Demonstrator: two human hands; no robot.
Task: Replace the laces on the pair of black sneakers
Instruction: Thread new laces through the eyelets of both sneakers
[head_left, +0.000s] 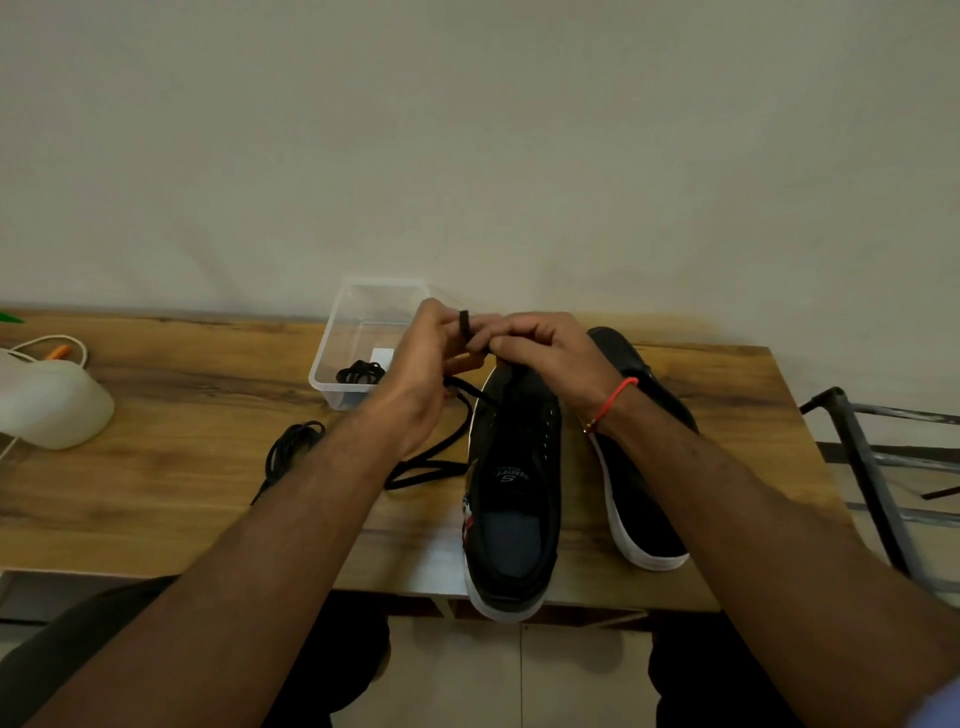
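Both hands, left hand (422, 358) & right hand (540, 353), are pinching a black lace (464, 325) w/ curled fingers over the near sneaker (511, 493).

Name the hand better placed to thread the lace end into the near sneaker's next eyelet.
Probably the right hand: it sits directly above the near sneaker, pinching the lace over its front eyelets. The left hand also holds the lace but sits beside the shoe.
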